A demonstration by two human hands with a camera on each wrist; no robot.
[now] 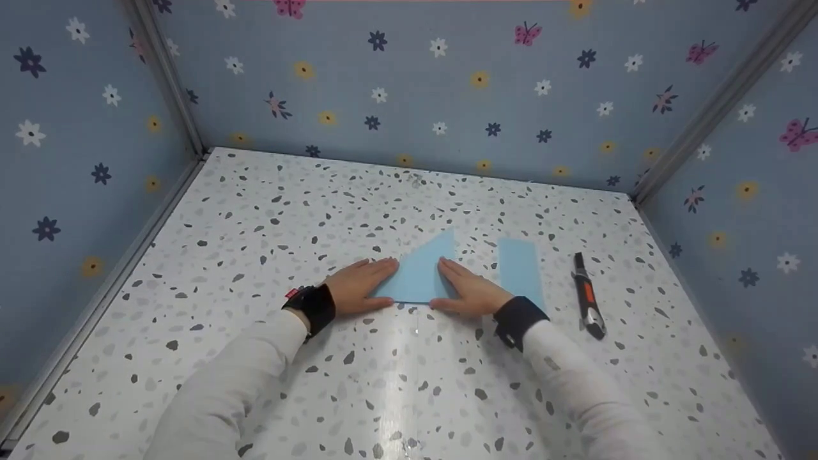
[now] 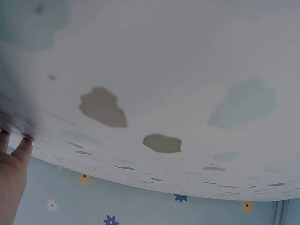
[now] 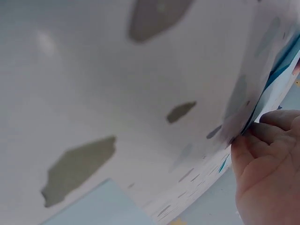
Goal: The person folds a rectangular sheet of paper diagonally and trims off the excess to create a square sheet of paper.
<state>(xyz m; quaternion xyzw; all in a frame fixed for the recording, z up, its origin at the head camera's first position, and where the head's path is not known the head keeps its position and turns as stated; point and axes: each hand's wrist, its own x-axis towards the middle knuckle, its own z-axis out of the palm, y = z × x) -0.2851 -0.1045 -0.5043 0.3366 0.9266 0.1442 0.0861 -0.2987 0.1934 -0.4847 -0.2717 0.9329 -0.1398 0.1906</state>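
Note:
A light blue piece of folded paper (image 1: pixel 418 271) lies on the speckled table, its upper edge slanting up to a point at the right. My left hand (image 1: pixel 358 291) rests on its left side with the fingers straight. On the right side, my right hand (image 1: pixel 473 294) presses it down, fingers extended and thumb along the near edge. The right wrist view shows the paper's edge (image 3: pixel 274 77) slightly lifted in layers beside the fingertips. Only part of the left hand (image 2: pixel 14 173) enters the left wrist view, with the paper out of sight there.
A light blue paper strip (image 1: pixel 519 268) lies just right of my right hand, partly behind the wrist. Farther right is a black, grey and orange utility knife (image 1: pixel 586 297). Flower-patterned panels (image 1: pixel 409 83) wall the table at the back and both sides.

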